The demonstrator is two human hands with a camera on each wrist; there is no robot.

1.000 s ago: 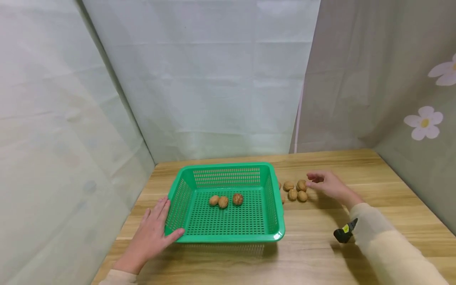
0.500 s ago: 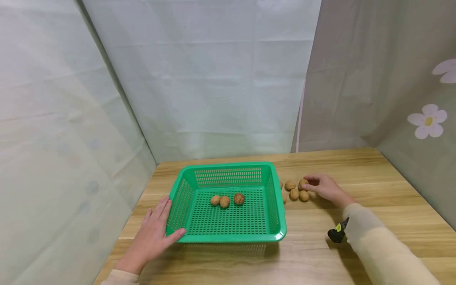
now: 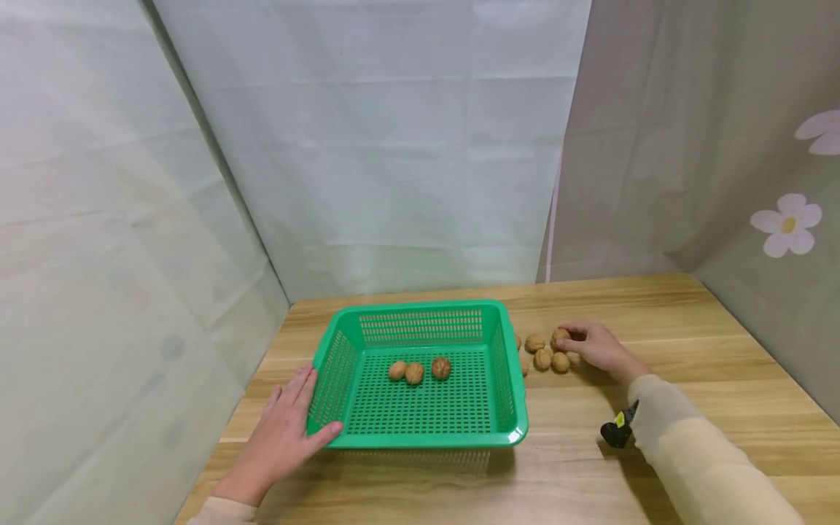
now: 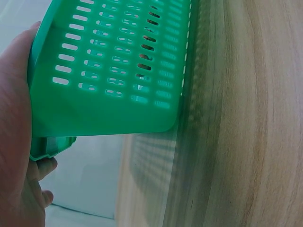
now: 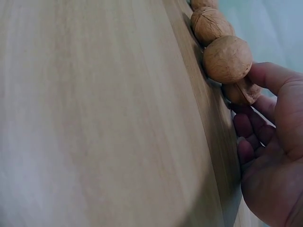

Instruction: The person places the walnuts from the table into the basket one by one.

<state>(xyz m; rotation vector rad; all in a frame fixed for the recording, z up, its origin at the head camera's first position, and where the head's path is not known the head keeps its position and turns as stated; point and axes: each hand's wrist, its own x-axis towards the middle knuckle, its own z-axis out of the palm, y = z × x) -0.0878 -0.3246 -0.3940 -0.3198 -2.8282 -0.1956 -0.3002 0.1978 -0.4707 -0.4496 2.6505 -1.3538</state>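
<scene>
My left hand (image 3: 282, 426) rests on the left end of a green plastic basket (image 3: 426, 440), fingers straight along the rim and thumb on its front corner. In the left wrist view the palm lies against the basket's rim (image 4: 40, 61). Three walnuts sit inside the basket, a darker walnut (image 3: 441, 368) right of the other two. To the right of the basket, my right hand (image 3: 600, 350) pinches a walnut (image 5: 241, 91) between thumb and fingers. A nearer walnut (image 5: 228, 59) partly covers it in the right wrist view.
Several more walnuts (image 3: 542, 359) lie on the wooden table (image 3: 577, 467) between the basket and my right hand, some partly hidden by the basket's side. Pale cloth (image 3: 420, 182) hangs behind the table and at both sides. A black wrist device (image 3: 617, 434) sits by the right sleeve.
My right hand has moved slightly left and its fingers have closed on the walnut at the back right of the group. The left hand stays on the basket.
</scene>
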